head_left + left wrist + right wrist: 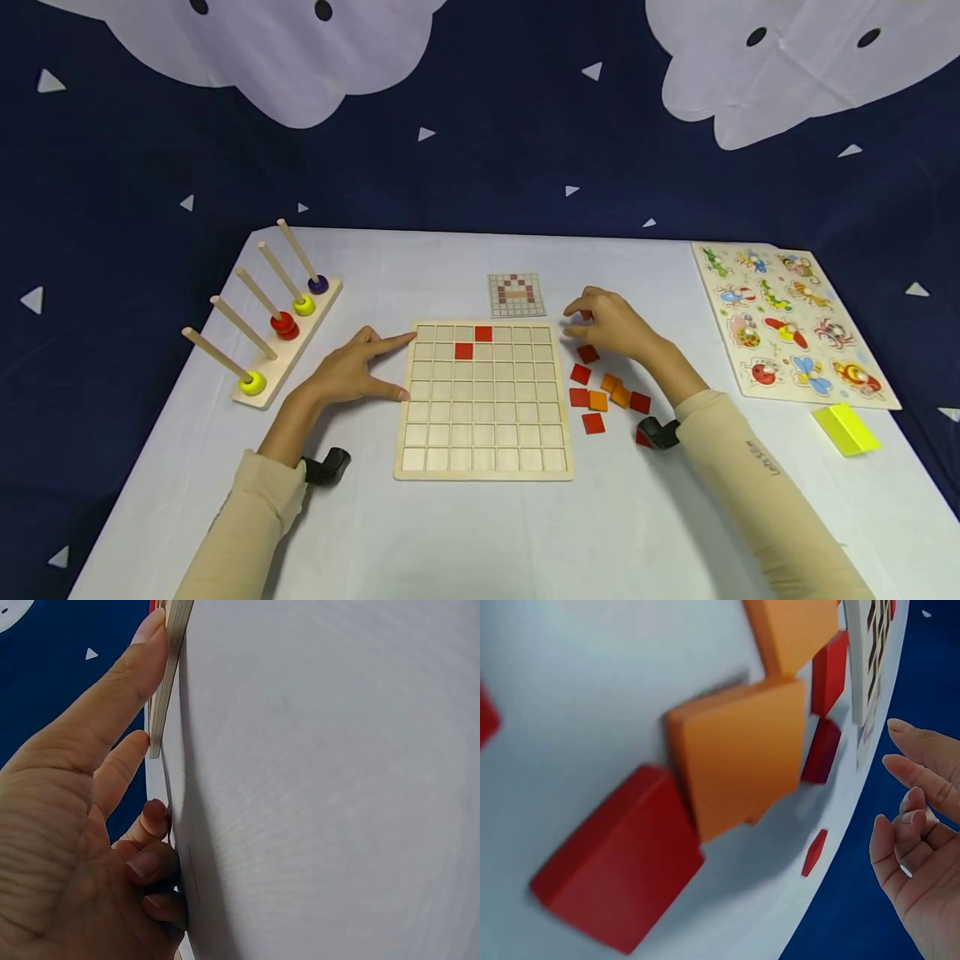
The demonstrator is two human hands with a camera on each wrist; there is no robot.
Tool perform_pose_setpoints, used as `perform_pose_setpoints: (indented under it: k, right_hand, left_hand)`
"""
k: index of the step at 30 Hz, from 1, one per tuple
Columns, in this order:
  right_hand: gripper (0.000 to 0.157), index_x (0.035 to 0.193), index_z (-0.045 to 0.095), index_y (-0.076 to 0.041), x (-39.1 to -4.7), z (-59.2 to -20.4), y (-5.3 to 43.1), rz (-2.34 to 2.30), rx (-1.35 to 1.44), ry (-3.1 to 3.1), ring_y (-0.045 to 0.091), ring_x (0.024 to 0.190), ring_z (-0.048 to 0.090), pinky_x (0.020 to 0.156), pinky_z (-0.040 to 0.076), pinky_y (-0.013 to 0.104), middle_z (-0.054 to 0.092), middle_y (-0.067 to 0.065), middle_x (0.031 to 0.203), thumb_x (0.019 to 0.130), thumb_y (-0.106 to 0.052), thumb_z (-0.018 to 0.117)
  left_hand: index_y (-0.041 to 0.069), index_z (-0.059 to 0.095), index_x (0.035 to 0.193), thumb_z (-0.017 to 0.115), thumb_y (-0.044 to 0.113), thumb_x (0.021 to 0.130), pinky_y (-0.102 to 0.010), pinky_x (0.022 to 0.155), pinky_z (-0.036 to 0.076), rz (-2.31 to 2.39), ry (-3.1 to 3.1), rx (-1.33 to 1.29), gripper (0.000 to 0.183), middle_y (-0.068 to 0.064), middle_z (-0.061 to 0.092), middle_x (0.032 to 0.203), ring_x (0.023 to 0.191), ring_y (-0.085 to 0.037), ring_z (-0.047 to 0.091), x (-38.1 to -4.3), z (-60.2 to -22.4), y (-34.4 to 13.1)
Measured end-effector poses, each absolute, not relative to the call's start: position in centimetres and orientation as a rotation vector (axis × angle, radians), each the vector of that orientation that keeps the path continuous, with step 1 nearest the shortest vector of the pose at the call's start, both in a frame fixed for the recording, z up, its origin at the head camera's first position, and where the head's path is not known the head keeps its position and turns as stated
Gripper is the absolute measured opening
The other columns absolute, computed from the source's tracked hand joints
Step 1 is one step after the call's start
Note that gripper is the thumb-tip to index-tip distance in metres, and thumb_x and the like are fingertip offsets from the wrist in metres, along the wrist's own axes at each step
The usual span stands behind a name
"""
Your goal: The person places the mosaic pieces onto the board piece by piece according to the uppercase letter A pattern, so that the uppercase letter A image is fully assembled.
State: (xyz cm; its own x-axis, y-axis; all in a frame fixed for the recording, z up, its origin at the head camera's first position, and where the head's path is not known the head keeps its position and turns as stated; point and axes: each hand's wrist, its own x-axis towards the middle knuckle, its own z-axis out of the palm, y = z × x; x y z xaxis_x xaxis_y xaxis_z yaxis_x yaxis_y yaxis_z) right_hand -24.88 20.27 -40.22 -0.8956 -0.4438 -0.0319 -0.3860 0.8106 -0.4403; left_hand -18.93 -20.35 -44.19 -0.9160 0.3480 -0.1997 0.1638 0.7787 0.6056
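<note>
A square wooden grid board (483, 435) lies flat at the centre of the table. One red tile (483, 334) sits in its top row; another red tile (463, 351) is in the row below, one column left. My left hand (347, 368) touches the board's left edge with spread thumb and forefinger, its other fingers bent. Right of the board, my right hand (617, 327) hovers above loose red tiles (581, 373) and orange tiles (597, 401). In the right wrist view its thumb and forefinger are apart, with nothing seen between them; an orange tile (742, 754) shows close up.
Behind the board lies a small pattern card (516, 310). A wooden peg stand (266, 367) with coloured rings is at the left. On the right are an insect picture board (795, 329) and a folded yellow paper (846, 429).
</note>
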Motion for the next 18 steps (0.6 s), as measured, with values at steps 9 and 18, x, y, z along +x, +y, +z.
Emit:
perform_pose_setpoints:
  k: [9, 18]
  right_hand:
    - [0.030, 0.111, 0.072, 0.002, -25.7, -40.7, 21.8, -0.693, -0.571, 2.892, 0.026, 0.085, 0.050, 0.077, 0.042, 0.039, 0.059, 0.013, 0.091, 0.087, -0.015, 0.075]
    - [0.028, 0.109, 0.072, 0.002, -26.2, -41.1, 23.2, -0.715, -0.524, 2.935, 0.027, 0.084, 0.052, 0.079, 0.044, 0.040, 0.060, 0.014, 0.092, 0.086, -0.014, 0.075]
  left_hand:
    - [0.025, 0.045, 0.150, 0.089, 0.045, 0.068, -0.032, 0.067, 0.031, 0.861, 2.676, 0.392, 0.096, -0.006, 0.040, 0.097, 0.078, -0.019, 0.038, -18.9, -44.3, -20.4]
    - [0.025, 0.046, 0.150, 0.089, 0.045, 0.067, -0.032, 0.067, 0.031, 0.887, 2.675, 0.392, 0.096, -0.006, 0.041, 0.096, 0.079, -0.019, 0.038, -18.9, -44.3, -20.3]
